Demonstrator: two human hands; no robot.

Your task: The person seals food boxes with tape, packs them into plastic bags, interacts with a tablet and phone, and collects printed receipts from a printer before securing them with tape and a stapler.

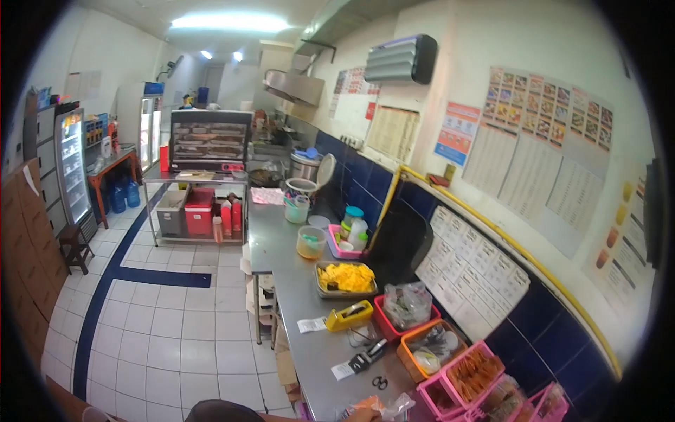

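At the bottom edge, a small part of my right hand [364, 416] shows beside a clear plastic bag [394, 408] with something orange in it; its grip is cut off by the frame. My left hand cannot be seen. Black scissors [380, 382] lie on the steel counter [309, 337] just above the bag. Farther up are a black clip-like tool [367, 357] on a white paper and a yellow tape dispenser [349, 316]. Right of these stand a red basket [383, 320] with a plastic bag, an orange basket [408, 355] and pink baskets [439, 397] with packed food.
A metal tray of yellow food [346, 277], a tub [311, 243] and a pink tray [344, 247] stand farther along the counter. A display warmer [209, 141] stands at the back, above a red cooler box [200, 211]. Fridges and a stool [74, 247] line the left.
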